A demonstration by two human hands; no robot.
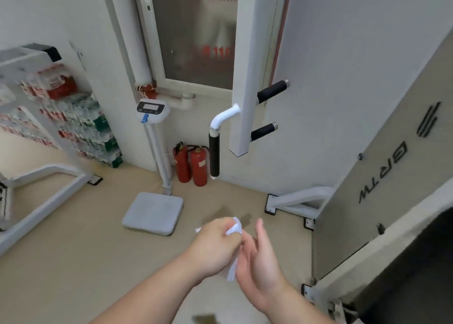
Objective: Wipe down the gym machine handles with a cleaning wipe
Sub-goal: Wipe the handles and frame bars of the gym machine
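A white cleaning wipe (233, 266) is pressed between my two hands low in the view. My left hand (215, 242) is closed around its upper part. My right hand (259, 257) lies flat against the wipe with fingers stretched out. Well above them hangs a white machine arm (241, 117) with three black foam handles: a vertical handle (214, 155) on a bent white tube, an upper side handle (272, 91) and a lower side handle (263, 131). Neither hand touches any handle.
A grey floor scale (153, 213) with a display column stands ahead left. Two red fire extinguishers (191, 164) sit against the wall. A beige machine cover (382, 176) rises on the right, its white base foot (294, 202) bolted to the floor. Stacked bottle packs (81, 127) are left.
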